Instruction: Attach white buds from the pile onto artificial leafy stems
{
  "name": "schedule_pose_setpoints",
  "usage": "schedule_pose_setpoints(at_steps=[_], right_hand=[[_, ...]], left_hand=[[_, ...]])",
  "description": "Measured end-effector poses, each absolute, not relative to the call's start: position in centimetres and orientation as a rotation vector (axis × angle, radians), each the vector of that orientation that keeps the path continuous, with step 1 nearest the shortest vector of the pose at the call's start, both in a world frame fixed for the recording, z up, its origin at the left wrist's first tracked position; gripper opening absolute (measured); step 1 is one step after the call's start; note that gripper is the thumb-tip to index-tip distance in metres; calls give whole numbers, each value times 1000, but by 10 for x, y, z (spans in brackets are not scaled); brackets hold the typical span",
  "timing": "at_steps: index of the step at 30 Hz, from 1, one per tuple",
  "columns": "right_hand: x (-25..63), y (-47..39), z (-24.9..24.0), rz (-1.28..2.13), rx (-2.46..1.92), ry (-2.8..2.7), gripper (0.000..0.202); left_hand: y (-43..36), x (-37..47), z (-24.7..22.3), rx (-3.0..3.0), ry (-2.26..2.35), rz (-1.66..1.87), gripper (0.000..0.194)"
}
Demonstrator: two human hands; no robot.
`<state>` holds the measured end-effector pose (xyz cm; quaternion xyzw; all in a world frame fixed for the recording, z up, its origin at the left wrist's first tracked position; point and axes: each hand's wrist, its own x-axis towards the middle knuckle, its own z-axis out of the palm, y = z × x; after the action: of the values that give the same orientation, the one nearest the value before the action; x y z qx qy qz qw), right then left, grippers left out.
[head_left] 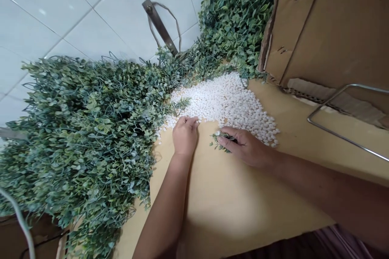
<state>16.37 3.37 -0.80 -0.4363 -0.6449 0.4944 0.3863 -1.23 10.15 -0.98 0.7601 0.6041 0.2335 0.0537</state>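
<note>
A heap of small white bead-like pieces (219, 97) is spread over the tan work surface (219, 194). My left hand (184, 134) rests at the heap's near edge, fingertips pinched together by the pieces; what they hold, if anything, is too small to make out. In my right hand (247, 145), a short sprig of artificial green leaves (215, 141) is gripped between thumb and fingers, its leafy end pointing left. One white piece shows at the right fingertips. The hands are a short way apart.
Artificial greenery (91, 129) is piled high on the left, with another mound (240, 16) at the back. A cardboard box (334, 28) stands back right, near a bent metal rod (322, 107). A flat bar with a cord loop (159, 26) leans before the white tiled wall (100, 0).
</note>
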Motion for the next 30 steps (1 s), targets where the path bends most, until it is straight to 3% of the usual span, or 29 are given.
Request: schedule_pose_setpoints(at_steps=[7, 12, 19, 30], right_hand=[[164, 34, -7, 1233, -1137, -1691, 27], [164, 35, -7, 1218, -1152, -1659, 25], [166, 32, -9, 1286, -1126, -1623, 25], [157, 23, -6, 1225, -1142, -1736, 30]], left_hand=[[103, -13, -13, 2428, 1809, 747, 18], [87, -5, 3, 1761, 1621, 1144, 7], [18, 4, 9, 1075, 1390, 1119, 21], [10, 7, 0, 859, 1288, 1221, 26]])
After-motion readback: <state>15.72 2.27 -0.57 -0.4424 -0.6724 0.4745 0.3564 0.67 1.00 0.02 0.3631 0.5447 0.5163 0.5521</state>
